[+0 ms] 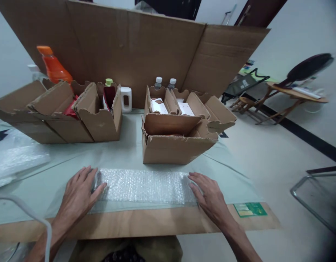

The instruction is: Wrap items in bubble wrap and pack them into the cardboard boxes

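A long strip of clear bubble wrap [146, 186] lies flat on the pale green cloth [130, 154] near the table's front edge. At its left end rests my left hand [82, 191], fingers stretched out and the thumb over the wrap. My right hand [207, 194] is at the opposite end, its fingers extended and touching or very close to the wrap's edge. Neither hand is closed around anything. Just behind the strip stands an open cardboard box [179, 151], whose inside is mostly hidden.
Cardboard bins [102, 125] stand back left, near an orange bottle [55, 67] and a white jug [126, 98]. More bins [190, 103] on the right hold white boxes. A cardboard panel [130, 51] closes off the back. Loose bubble wrap [19, 160] lies far left; a grey cable [28, 213] crosses lower left.
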Action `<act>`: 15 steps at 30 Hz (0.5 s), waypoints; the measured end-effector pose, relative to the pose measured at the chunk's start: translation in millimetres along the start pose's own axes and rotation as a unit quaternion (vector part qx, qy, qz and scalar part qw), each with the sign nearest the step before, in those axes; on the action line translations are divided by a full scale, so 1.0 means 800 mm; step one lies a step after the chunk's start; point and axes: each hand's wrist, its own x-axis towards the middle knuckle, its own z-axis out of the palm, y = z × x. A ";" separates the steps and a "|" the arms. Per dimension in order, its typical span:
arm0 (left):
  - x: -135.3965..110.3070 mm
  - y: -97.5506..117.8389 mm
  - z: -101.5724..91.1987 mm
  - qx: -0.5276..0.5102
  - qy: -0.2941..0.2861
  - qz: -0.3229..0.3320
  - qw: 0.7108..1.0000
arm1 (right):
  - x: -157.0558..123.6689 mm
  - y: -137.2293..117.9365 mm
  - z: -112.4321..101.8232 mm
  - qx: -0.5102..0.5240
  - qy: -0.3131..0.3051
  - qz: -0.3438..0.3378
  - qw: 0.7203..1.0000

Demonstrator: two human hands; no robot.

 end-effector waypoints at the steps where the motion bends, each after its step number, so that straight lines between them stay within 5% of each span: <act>1: -0.001 -0.001 0.000 0.009 0.006 -0.012 1.000 | 0.007 0.001 0.006 -0.007 -0.012 0.007 1.000; 5: -0.006 0.003 0.004 -0.009 0.015 -0.025 1.000 | 0.034 -0.014 0.028 0.004 -0.032 0.037 0.999; 9: -0.006 0.009 0.003 -0.069 0.035 -0.019 0.997 | 0.015 -0.034 0.008 0.137 -0.041 0.082 0.986; 12: 0.011 0.009 -0.019 -0.114 0.046 -0.027 0.992 | -0.025 -0.065 -0.015 0.275 -0.100 0.157 0.943; 15: 0.055 0.021 -0.047 -0.106 0.103 0.003 0.989 | -0.063 -0.112 -0.014 0.434 -0.152 0.212 0.862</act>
